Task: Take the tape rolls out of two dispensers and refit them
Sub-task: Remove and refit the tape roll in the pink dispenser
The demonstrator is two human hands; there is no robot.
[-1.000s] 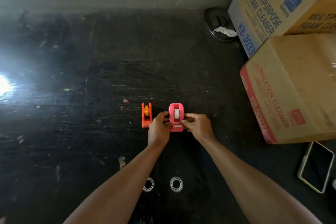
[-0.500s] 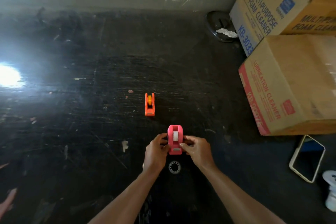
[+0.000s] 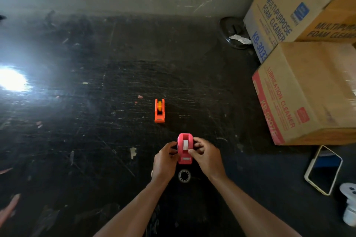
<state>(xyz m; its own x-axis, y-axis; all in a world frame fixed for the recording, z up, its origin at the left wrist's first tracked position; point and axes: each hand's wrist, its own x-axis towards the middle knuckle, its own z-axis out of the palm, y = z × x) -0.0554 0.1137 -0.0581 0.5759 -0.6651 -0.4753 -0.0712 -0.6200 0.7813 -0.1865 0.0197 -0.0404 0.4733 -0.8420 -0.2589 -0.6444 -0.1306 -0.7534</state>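
1. Your right hand has its fingers curled in against the right side of the pink dispenser, the thumb tip laid over its top edge close to the white tape roll. Your left hand pinches the opposite side. Both hands are closed on the dispenser body, not on the roll itself.

2. The pink dispenser sits between your two hands, cutter end toward you. Whether it rests on the dark surface or is lifted just off it, the view does not settle.

3. The white roll sits in its slot, showing through the top opening. From this alone you cannot tell whether it has yet to come out or has already been put back.

4. Just below your hands, a ring-shaped piece lies on the surface. It looks like a hub or core, but it is too small to identify, and I cannot say which dispenser it belongs to.

5. Farther out, well apart from your hands, the orange dispenser stands alone with a yellow roll seated in it, untouched by either hand.

6. My judgement: you are working on the pink unit, with the orange one either waiting or finished. The loose ring suggests the job is not closed out.

7. At the right edge, cardboard boxes and a phone stay clear of the work.
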